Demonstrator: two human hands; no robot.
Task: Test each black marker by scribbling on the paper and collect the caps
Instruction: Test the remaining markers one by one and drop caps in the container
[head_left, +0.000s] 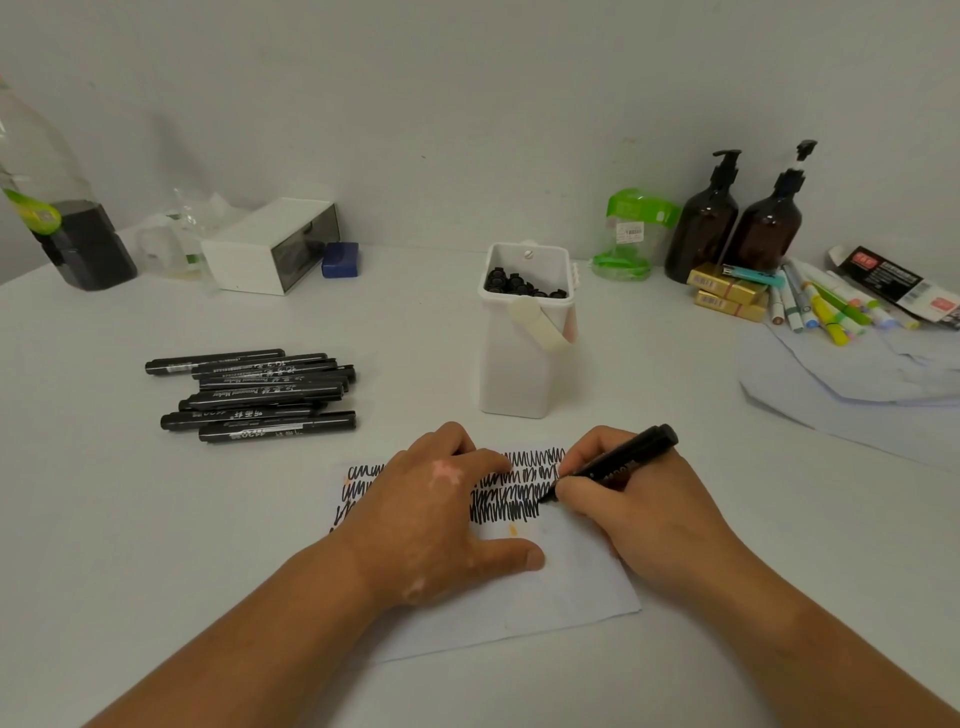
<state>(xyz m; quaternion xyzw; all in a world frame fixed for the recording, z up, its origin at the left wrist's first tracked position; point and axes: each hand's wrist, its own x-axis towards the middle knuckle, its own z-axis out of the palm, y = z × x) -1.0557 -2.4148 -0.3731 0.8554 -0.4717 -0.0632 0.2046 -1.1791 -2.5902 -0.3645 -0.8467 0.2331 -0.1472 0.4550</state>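
Observation:
A white sheet of paper (571, 582) lies on the table in front of me, its upper half covered with rows of black scribbles. My left hand (441, 514) presses flat on the paper, thumb stretched to the right. My right hand (628, 504) grips an uncapped black marker (618, 460) with its tip touching the paper at the end of a scribble row. A pile of several black markers (260, 395) lies to the left. A tall white container (527, 338) behind the paper holds several black caps (519, 286).
Two brown pump bottles (737, 223), a green-lidded jar (631, 234), small yellow boxes (727, 291) and coloured markers (826, 306) stand at the back right on a pale cloth (857, 384). A white box (270, 244), a blue block (340, 260) and a plastic bottle (57, 208) stand back left.

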